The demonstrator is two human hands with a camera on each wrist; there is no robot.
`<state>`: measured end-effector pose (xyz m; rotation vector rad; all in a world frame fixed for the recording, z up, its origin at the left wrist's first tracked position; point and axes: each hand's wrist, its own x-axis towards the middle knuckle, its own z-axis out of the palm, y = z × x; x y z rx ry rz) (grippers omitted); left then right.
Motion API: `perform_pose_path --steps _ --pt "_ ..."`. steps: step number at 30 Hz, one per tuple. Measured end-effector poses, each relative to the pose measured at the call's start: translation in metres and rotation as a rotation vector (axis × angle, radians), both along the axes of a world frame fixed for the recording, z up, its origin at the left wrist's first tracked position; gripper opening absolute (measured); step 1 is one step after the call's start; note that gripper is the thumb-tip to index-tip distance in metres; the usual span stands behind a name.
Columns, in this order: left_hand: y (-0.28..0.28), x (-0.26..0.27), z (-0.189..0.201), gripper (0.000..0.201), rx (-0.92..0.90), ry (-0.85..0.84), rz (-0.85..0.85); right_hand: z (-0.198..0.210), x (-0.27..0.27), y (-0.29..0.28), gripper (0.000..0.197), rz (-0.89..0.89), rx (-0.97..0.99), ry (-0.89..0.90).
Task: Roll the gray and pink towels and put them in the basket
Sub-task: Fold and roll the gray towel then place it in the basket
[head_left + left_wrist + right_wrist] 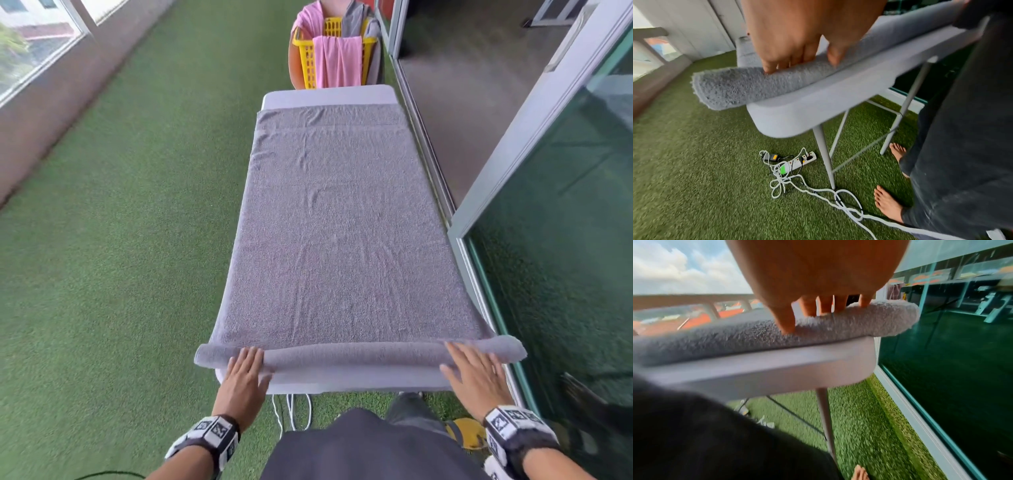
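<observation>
A gray towel [339,222] lies spread flat along a narrow white table [329,94]. Its near end is wound into a thin roll [356,354] across the table's front edge. My left hand [246,371] lies flat on the roll's left part, fingers straight; the left wrist view shows my left hand [797,53] pressing the roll [731,87]. My right hand [474,371] rests flat on the right part; in the right wrist view the right hand [824,305] presses the roll [859,321]. A yellow basket [306,58] stands beyond the far end, with pink towels [337,61] draped over its rim.
Green artificial turf [137,240] covers the floor on the left. Glass sliding doors [555,240] run close along the table's right side. A power strip with tangled white cables [797,164] lies by the table's legs, near my bare feet [888,204].
</observation>
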<state>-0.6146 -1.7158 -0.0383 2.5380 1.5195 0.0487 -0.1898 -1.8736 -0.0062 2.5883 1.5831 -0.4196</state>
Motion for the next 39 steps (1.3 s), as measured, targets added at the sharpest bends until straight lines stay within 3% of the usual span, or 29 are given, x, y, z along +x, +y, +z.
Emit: perform_pose_path --steps 2,5,6,7,10,12,15,20,23,27,29,32,34,36,39 --pt "-0.006 -0.004 0.006 0.052 -0.071 -0.027 -0.010 -0.008 -0.001 -0.010 0.059 0.053 -0.074 0.038" --pt "0.001 -0.001 0.022 0.017 -0.081 0.000 0.003 -0.001 -0.004 -0.005 0.046 0.024 -0.123 0.070" --pt "0.008 0.001 0.025 0.005 -0.053 0.001 0.014 0.004 -0.003 0.002 0.033 0.046 -0.097 0.036" --pt "0.014 0.004 0.026 0.013 -0.039 -0.004 0.041 0.008 0.001 0.010 0.022 0.072 -0.062 -0.005" --pt "0.022 0.015 0.020 0.041 0.014 -0.003 0.112 0.005 0.011 0.024 0.041 0.010 0.022 -0.030" --pt "0.017 0.016 0.014 0.044 -0.027 -0.011 0.077 -0.004 0.014 0.017 0.049 0.032 0.027 -0.029" --pt "0.008 0.011 0.010 0.046 -0.107 0.012 0.030 -0.010 0.005 0.000 0.045 0.056 -0.046 0.035" --pt "0.023 0.021 0.026 0.004 -0.114 0.010 0.057 0.011 0.006 0.015 0.027 0.026 -0.077 0.012" --pt "0.030 0.025 0.019 0.044 -0.065 0.016 0.122 0.013 0.012 0.024 0.043 -0.038 0.056 -0.021" --pt "0.013 0.016 0.011 0.050 -0.136 -0.018 0.018 -0.004 0.014 0.004 0.060 0.007 -0.110 0.027" --pt "0.009 0.011 0.014 0.044 -0.176 -0.021 0.025 0.000 0.012 0.000 0.056 0.005 -0.131 0.019" --pt "0.016 0.013 0.026 0.003 -0.108 -0.006 -0.005 0.015 0.017 0.015 0.030 0.023 -0.137 0.007" --pt "0.025 0.018 0.030 0.038 -0.083 -0.009 0.025 0.020 0.024 0.029 0.031 0.011 -0.084 0.003" --pt "0.031 0.021 0.028 0.059 -0.068 -0.022 0.055 0.021 0.027 0.035 0.039 -0.004 0.037 0.001" --pt "0.023 0.014 0.021 0.045 -0.131 -0.003 0.004 0.011 0.025 0.022 0.047 0.019 0.030 0.118"
